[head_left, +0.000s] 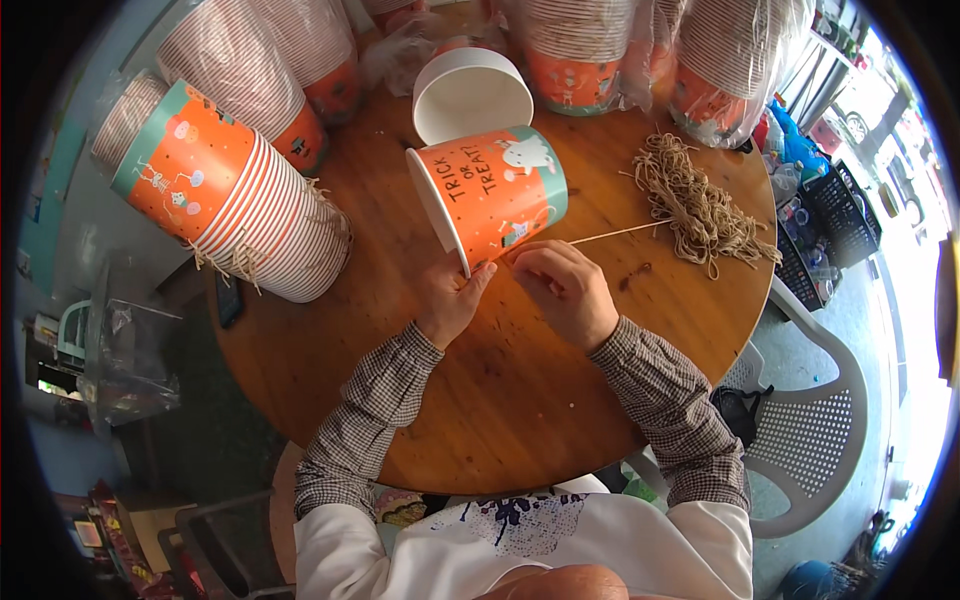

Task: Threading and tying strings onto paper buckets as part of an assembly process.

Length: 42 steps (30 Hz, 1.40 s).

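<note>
Orange paper bucket [500, 190] is tilted over the surface [500, 420]; left hand [455, 300] has its fingers closed on the rim, right hand [568, 295] seems to pinch the string [620, 233]. Probably light, stiffish, dentable (don't squeeze the wall); rim's the safest hold.

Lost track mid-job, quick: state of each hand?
Left hand: closed, holding the bucket by its rim.
Right hand: fingers curled closed, apparently on the twine.
</note>
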Each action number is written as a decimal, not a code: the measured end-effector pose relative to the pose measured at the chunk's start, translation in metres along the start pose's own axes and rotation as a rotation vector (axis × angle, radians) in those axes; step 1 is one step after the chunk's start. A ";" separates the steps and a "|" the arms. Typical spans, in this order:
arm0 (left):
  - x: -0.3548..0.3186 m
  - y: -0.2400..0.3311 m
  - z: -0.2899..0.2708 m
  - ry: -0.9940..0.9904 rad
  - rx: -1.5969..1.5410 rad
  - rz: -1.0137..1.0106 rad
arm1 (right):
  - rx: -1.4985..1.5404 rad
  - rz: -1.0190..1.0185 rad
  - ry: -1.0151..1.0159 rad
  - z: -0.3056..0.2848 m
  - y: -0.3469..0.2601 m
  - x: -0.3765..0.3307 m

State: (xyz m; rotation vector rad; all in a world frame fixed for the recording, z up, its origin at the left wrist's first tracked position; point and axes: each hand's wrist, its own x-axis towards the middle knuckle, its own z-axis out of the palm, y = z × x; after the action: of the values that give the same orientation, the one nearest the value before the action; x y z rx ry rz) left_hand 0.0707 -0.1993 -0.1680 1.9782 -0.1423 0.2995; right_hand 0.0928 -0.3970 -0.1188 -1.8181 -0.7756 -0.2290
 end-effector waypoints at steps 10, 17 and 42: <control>-0.004 0.016 -0.007 0.128 -0.047 0.116 | -0.414 -0.379 -0.026 0.003 -0.002 -0.004; -0.003 0.023 -0.004 0.035 0.091 0.238 | -0.322 -0.372 0.014 0.004 -0.001 0.001; -0.006 0.010 0.005 0.096 -0.135 0.141 | -0.189 -0.320 -0.047 0.010 -0.003 -0.004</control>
State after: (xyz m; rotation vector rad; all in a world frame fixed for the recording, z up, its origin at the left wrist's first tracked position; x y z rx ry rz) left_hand 0.0630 -0.2082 -0.1624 1.8196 -0.2342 0.4636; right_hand 0.0859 -0.3893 -0.1222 -1.8740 -1.1097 -0.4826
